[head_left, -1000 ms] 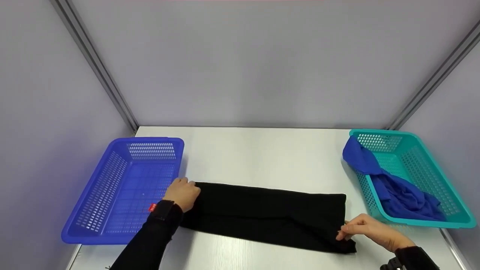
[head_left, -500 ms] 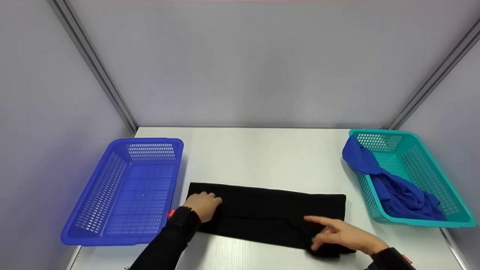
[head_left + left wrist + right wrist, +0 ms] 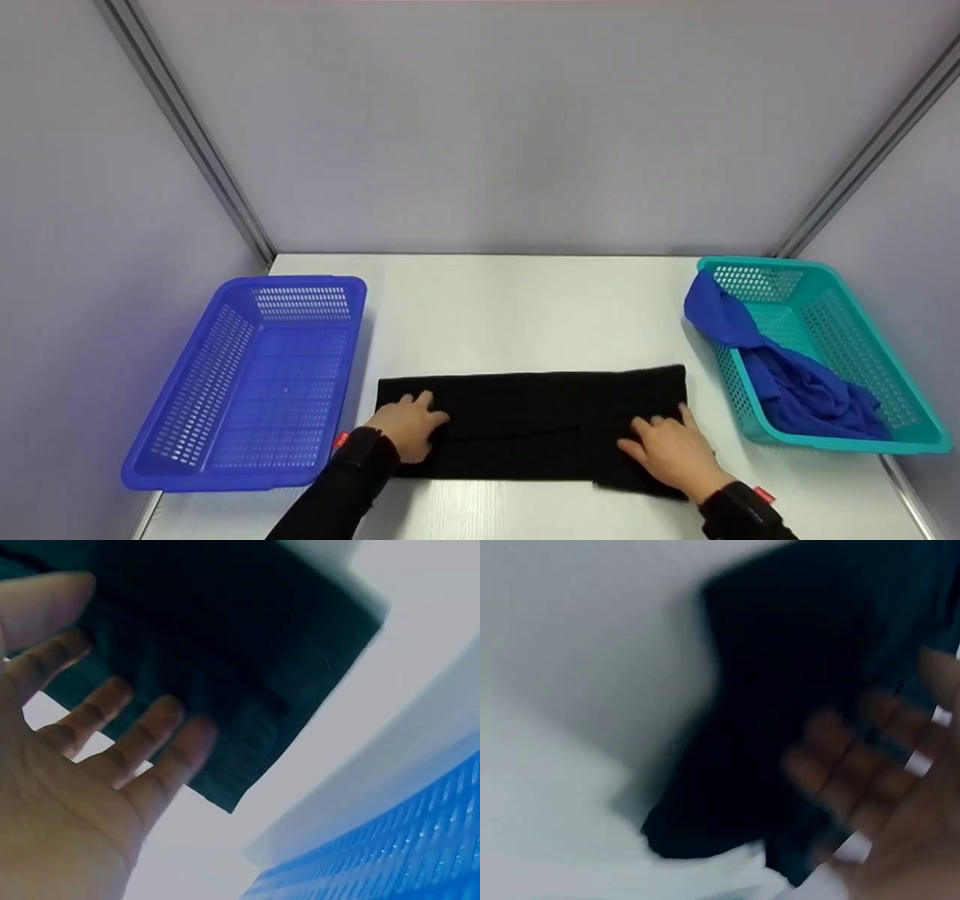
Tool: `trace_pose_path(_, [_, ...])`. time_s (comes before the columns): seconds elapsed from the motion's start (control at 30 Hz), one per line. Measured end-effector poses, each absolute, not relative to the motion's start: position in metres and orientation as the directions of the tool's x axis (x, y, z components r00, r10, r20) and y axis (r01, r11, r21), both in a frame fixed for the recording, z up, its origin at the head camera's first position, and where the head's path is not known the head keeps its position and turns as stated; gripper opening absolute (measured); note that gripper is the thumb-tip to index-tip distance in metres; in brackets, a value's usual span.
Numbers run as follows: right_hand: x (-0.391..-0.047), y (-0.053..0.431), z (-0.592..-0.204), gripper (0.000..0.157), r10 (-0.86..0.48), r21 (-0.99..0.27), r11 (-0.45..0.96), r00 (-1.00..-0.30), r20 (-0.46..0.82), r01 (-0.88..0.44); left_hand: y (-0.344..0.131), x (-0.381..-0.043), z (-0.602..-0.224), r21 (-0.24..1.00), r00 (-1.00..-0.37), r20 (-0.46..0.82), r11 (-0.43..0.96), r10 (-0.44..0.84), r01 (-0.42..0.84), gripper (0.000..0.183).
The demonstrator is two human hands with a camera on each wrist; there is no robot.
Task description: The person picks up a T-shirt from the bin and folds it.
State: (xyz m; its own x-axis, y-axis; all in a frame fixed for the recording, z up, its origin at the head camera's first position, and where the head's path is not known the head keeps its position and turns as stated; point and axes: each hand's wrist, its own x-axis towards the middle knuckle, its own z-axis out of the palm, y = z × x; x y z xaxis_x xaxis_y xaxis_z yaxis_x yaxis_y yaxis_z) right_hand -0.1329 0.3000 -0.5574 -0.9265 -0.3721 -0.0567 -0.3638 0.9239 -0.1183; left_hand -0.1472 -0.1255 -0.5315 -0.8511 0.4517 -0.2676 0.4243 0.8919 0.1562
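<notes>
Judging by the creases and uneven lower-right corner of the long, folded strip of black cloth (image 3: 525,405) lying on the smooth white tabletop (image 3: 487,315) in the lower centre of the head view, likely to handle as soft, light and limp, neither fragile nor slippery, and best taken by both short ends with the layers pinched together. Reaching in from the bottom edge, palms down, with the bare left hand (image 3: 409,429) over the cloth's left end and the bare right hand (image 3: 673,452) over its right, both loosely spread and gripping nothing.
</notes>
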Motion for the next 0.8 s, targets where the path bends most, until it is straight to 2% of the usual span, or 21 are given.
trace_pose_path(0.07, [-0.137, 0.291, -0.557, 0.043, -0.287, -0.03, 0.958, -0.957, -0.034, -0.286, -0.121, -0.144, -0.528, 0.159, -0.829, -0.299, 0.881, 0.473, 0.445, 0.052])
trace_pose_path(0.13, [-0.143, 0.281, -0.559, 0.056, -0.222, -0.006, 0.975, -0.974, -0.042, -0.222, -0.115, -0.141, -0.526, 0.159, -0.807, -0.328, 0.871, 0.49, 0.464, 0.057])
trace_pose_path(0.27, [-0.161, 0.263, -0.563, 0.079, -0.152, -0.141, 0.981, -0.975, -0.164, -0.13, -0.104, -0.133, -0.528, 0.142, -0.75, -0.351, 0.824, 0.56, 0.549, 0.064])
trace_pose_path(0.4, [-0.174, 0.249, -0.57, 0.092, -0.202, -0.276, 0.951, -0.956, -0.213, -0.139, -0.094, -0.128, -0.537, 0.09, -0.69, -0.316, 0.745, 0.651, 0.661, 0.066])
trace_pose_path(0.5, [-0.18, 0.237, -0.578, 0.088, -0.294, -0.309, 0.922, -0.939, -0.176, -0.231, -0.085, -0.126, -0.545, 0.074, -0.649, -0.31, 0.698, 0.695, 0.712, 0.067])
trace_pose_path(0.63, [-0.186, 0.221, -0.585, 0.064, -0.504, -0.347, 0.831, -0.853, -0.14, -0.434, -0.071, -0.126, -0.553, 0.085, -0.595, -0.326, 0.649, 0.735, 0.756, 0.069])
trace_pose_path(0.73, [-0.193, 0.213, -0.585, 0.053, -0.602, -0.242, 0.783, -0.796, -0.062, -0.573, -0.059, -0.125, -0.555, 0.099, -0.564, -0.323, 0.62, 0.76, 0.779, 0.071])
trace_pose_path(0.8, [-0.197, 0.21, -0.585, 0.049, -0.535, -0.124, 0.837, -0.844, 0.019, -0.533, -0.05, -0.124, -0.555, 0.15, -0.561, -0.305, 0.621, 0.77, 0.77, 0.074])
